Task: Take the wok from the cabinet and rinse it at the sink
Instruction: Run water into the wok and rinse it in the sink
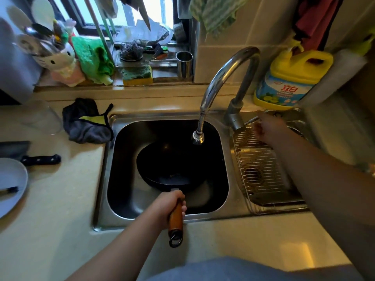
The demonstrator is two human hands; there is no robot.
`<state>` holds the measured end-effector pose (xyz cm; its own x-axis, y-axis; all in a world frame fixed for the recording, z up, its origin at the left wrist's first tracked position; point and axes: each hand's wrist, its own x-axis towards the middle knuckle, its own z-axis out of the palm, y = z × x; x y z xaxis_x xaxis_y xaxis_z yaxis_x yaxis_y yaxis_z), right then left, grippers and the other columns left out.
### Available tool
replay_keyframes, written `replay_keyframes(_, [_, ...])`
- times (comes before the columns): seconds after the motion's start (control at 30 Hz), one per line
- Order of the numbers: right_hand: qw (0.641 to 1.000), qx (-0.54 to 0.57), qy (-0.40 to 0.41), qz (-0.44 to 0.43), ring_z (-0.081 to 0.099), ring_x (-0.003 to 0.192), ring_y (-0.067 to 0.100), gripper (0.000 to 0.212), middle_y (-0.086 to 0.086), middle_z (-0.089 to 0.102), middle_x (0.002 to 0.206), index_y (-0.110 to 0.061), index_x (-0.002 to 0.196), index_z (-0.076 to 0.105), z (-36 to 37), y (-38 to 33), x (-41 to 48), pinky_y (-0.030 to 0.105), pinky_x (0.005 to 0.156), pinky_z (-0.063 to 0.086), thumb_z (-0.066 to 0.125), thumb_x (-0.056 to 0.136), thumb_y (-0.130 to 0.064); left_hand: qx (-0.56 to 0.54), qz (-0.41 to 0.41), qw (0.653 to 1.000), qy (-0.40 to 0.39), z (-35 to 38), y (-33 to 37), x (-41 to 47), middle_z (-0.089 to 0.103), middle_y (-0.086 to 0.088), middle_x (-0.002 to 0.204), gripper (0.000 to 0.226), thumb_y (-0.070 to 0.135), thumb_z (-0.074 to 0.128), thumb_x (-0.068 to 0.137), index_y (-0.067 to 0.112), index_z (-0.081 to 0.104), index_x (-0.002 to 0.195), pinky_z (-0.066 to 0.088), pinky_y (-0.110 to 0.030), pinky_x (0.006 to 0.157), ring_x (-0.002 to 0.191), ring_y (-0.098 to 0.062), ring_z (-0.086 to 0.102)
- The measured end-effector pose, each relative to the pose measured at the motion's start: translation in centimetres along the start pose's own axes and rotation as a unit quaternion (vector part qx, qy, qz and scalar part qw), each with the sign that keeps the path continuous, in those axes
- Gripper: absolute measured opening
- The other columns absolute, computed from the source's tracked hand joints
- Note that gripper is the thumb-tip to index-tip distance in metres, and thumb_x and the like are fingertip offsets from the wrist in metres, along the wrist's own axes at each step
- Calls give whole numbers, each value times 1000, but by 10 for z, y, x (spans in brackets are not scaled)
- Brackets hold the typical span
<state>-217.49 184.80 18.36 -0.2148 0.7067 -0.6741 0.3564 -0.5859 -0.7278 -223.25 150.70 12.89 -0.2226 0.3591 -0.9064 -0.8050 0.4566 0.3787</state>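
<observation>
A black wok (168, 165) lies tilted inside the steel sink (113, 138), under the spout of the curved tap (223, 76). My left hand (168, 205) is wrapped around the wok's wooden handle (176, 218), whose black hanging ring sticks out over the front counter. My right hand (265, 126) is at the thin lever of the tap (250, 120), fingers closed on its end. No water shows at the nozzle (197, 137).
A wire rack (261, 169) fills the small basin on the right. A yellow detergent jug (292, 78) stands behind it. A dark cloth (87, 120), a black-handled knife (40, 159) and a plate (12, 179) lie on the left counter. Sponges and cloths crowd the windowsill.
</observation>
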Motion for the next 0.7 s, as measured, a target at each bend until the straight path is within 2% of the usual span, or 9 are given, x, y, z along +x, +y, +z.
replay_keyframes(0.13, [999,-4,37,-31,62,75,12,11,4,64,87,-18,91,59,-2,-9,26,25,57,52,63,92,-29,-8,7,1000,6,1,-4,-10,54,-9,62,4,5,52,92,1,52,89,45,-19,36,38,-13,53])
replay_keyframes(0.27, [987,-86,45,-127,62,49,9,20,5,62,74,-16,74,55,-2,-2,38,23,49,52,55,94,-20,-24,3,1000,15,3,-6,-14,55,-10,68,4,5,53,92,2,52,93,45,-19,35,37,-12,54])
replay_keyframes(0.37, [981,-96,58,-161,64,41,6,16,5,64,72,-15,74,56,-6,3,36,21,45,52,56,90,-17,-27,13,999,21,4,-6,-14,55,-10,67,3,5,53,92,2,52,92,45,-19,34,36,-12,54])
replay_keyframes(0.47, [979,-96,62,-170,66,47,9,10,10,67,82,-8,94,61,-8,5,34,21,46,54,55,90,-15,-25,18,999,21,5,-7,-14,55,-10,65,4,6,53,92,2,52,90,44,-19,34,36,-12,54])
replay_keyframes(0.53, [980,-89,60,-166,67,55,13,30,9,65,83,-2,120,59,-10,6,33,22,48,55,53,93,-14,-28,19,999,19,5,-8,-15,55,-9,65,4,6,53,92,2,52,90,45,-19,35,37,-12,54])
replay_keyframes(0.57, [981,-84,60,-163,67,57,14,36,7,64,80,2,125,57,-11,7,32,22,47,55,53,93,-14,-28,19,999,19,5,-8,-15,56,-9,65,5,6,53,91,2,52,91,45,-19,35,38,-12,54])
replay_keyframes(0.63, [983,-71,54,-162,69,60,16,27,7,63,77,0,114,61,-12,10,28,22,46,54,53,92,-14,-29,16,999,20,5,-9,-16,56,-9,67,8,8,54,91,2,52,96,46,-20,36,39,-12,55])
replay_keyframes(0.67, [984,-64,49,-162,70,59,14,13,7,63,77,-4,98,61,-11,12,25,22,47,54,53,92,-13,-31,15,999,20,5,-9,-16,57,-9,67,10,8,54,92,1,52,98,47,-20,36,39,-12,55])
replay_keyframes(0.7, [985,-53,46,-157,70,56,11,10,8,64,77,-8,86,59,-9,13,22,22,49,56,54,93,-12,-33,15,999,20,6,-9,-17,56,-9,67,11,8,54,92,1,52,100,47,-20,36,39,-12,56])
